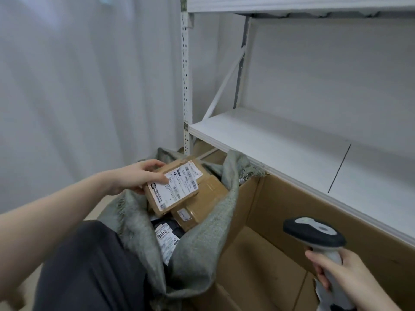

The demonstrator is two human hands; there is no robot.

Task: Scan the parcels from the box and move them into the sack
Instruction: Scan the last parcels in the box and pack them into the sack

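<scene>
Brown parcel (pixel 173 189) pinched in the left hand (pixel 137 176) above the sack (pixel 202 239) could slip past its mouth, while the right hand (pixel 336 272) grips the scanner (pixel 318 239).

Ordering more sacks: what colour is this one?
Grey-green woven sack, clearest in the head view.

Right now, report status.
Left hand holds labelled brown cardboard parcel over grey fabric sack. Right hand grips grey handheld scanner. Nothing blocking.
</scene>
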